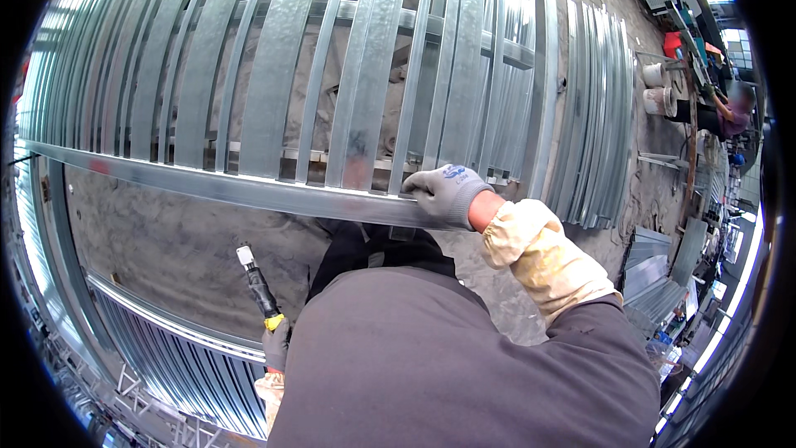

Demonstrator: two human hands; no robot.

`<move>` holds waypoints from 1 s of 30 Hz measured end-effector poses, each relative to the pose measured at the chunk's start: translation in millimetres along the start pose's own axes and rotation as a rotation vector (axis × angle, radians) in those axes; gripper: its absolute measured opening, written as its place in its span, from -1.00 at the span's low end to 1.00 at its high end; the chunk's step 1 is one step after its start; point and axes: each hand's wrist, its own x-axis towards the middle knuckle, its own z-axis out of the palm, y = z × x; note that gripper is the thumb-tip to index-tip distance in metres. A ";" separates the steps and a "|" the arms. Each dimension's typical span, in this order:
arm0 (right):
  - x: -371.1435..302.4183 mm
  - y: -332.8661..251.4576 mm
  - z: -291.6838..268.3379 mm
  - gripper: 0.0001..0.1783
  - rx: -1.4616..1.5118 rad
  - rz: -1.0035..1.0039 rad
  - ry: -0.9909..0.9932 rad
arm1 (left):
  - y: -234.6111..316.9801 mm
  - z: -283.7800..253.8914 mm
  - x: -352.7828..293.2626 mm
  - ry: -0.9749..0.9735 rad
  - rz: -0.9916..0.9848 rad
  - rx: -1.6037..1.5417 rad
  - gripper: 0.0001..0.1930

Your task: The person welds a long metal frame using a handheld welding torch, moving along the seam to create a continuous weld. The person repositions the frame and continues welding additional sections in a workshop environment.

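Observation:
A large frame of galvanized steel slats (278, 91) stretches out in front of me, its near edge a long metal rail (207, 189). My right hand (448, 192), in a grey glove, rests on this rail near its right end. Its fingers curl down around the rail's edge beside the slat ends. Low on the left, my left hand (277, 343), also gloved, is closed around a black handheld power tool (260, 289) with a yellow part and a pale metal head. The tool points up and away from the frame's rail. Part of the left hand is hidden behind my body.
Loose metal strips (590, 116) lie bundled on the floor right of the frame. Another slatted metal panel (178, 365) is at lower left. White buckets (660, 101) and a person (730, 112) are at far right. More metal sheets (655, 274) lie nearby.

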 end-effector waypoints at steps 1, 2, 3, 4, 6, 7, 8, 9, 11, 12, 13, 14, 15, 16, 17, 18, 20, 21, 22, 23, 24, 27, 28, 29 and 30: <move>0.5 -1.9 1.8 -0.63 0.028 -0.029 -0.017 | 2.5 -0.3 -1.8 0.015 0.009 -0.004 -0.82; 0.5 -3.6 4.0 -0.63 0.056 -0.058 -0.035 | 5.0 -0.3 -4.7 0.005 0.008 0.006 -0.82; -0.2 -3.3 7.5 -0.62 -0.037 -0.029 -0.068 | 7.6 0.8 -8.3 -0.006 0.007 0.016 -0.82; -0.2 -3.2 8.8 -0.61 -0.030 -0.020 -0.040 | 13.2 1.1 -12.5 -0.012 0.006 0.027 -0.82; 2.7 -1.6 9.3 -0.60 -0.018 -0.022 0.017 | 17.2 0.3 -19.2 0.010 0.007 -0.025 -0.84; -0.6 -5.6 5.5 -0.60 0.040 -0.035 0.116 | 20.3 0.1 -19.7 0.028 0.034 0.023 -0.84; 2.5 -5.6 4.6 -0.60 0.170 -0.089 0.192 | 23.2 -2.1 -20.8 0.045 0.061 0.073 -0.85; 0.8 -11.0 -1.6 -0.60 0.213 -0.055 0.182 | 18.4 -8.6 -20.4 0.041 0.050 0.005 -0.86; 1.8 -24.6 -11.1 -0.61 0.282 -0.046 0.228 | 34.0 -6.5 -26.8 0.029 0.016 -0.073 -0.87; 0.9 -29.1 -7.4 -0.61 0.310 -0.071 0.280 | 24.0 -18.4 -17.1 0.050 0.019 -0.051 -0.86; 1.0 -36.0 -3.3 -0.61 0.337 -0.093 0.334 | 34.4 -19.7 -20.1 0.020 -0.006 -0.099 -0.85; 2.1 -45.2 -2.9 -0.61 0.339 -0.081 0.312 | 47.1 -19.3 -26.8 -0.002 -0.032 -0.141 -0.85; 2.4 -57.8 -3.9 -0.61 0.340 -0.070 0.289 | 42.5 -28.0 -21.7 0.005 -0.021 -0.135 -0.85; 2.1 -70.6 -0.3 -0.61 0.333 -0.058 0.270 | 28.3 -39.1 -9.8 0.005 -0.009 -0.133 -0.85; 6.6 -83.0 12.3 -0.60 0.393 -0.154 0.348 | 24.3 -50.5 -1.7 0.002 0.002 -0.138 -0.84; 9.9 -101.2 18.9 -0.60 0.410 -0.150 0.331 | 22.0 -64.0 3.5 -0.009 0.001 -0.120 -0.84; 15.8 -142.1 30.7 -0.59 0.439 -0.134 0.302 | 31.7 -91.0 13.4 -0.043 0.000 -0.082 -0.83; 25.9 -157.6 43.2 -0.60 0.431 -0.128 0.297 | 32.5 -109.5 21.7 -0.049 -0.008 -0.021 -0.80; 30.5 -178.8 56.3 -0.61 0.447 -0.153 0.310 | 35.0 -128.8 28.1 -0.051 0.007 0.022 -0.79; 36.3 -198.0 64.7 -0.61 0.454 -0.202 0.320 | 37.3 -142.4 31.2 -0.039 0.032 0.047 -0.78; 42.0 -218.3 70.8 -0.61 0.463 -0.251 0.328 | 39.5 -156.5 35.5 -0.026 0.055 0.072 -0.76; 59.6 -295.0 91.4 -0.61 0.414 -0.336 0.185 | 30.6 -211.4 46.4 0.041 0.102 0.101 -0.69; 69.0 -320.1 99.5 -0.61 0.355 -0.400 0.136 | 22.6 -230.3 52.2 0.076 0.114 0.140 -0.68; 73.6 -345.5 102.2 -0.60 0.273 -0.514 0.146 | 17.0 -246.3 56.7 0.095 0.119 0.083 -0.67; 76.0 -370.4 102.1 -0.60 0.265 -0.506 0.086 | 8.9 -263.6 62.4 0.114 0.136 0.033 -0.67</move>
